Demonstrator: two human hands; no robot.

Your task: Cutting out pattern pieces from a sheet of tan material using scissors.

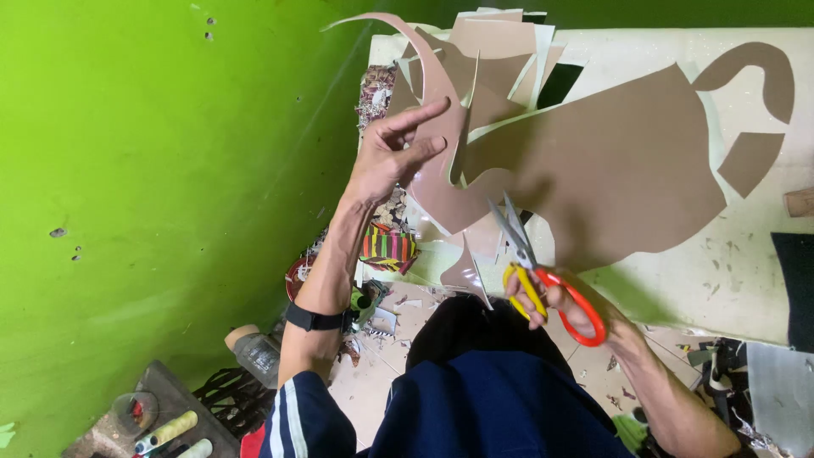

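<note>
The left hand [392, 157] pinched the brown card sheet [610, 170] on the counter [746, 271]; the right hand [560, 305] gripped open scissors [530, 263] at its near edge. Most of the outline seemed cut, with a trailing strip [424, 59] left.

One camera sits on the person's head, looking steeply down past the chest at the pale table [746, 254] close below. The green wall [153, 212] fills its left side.
</note>
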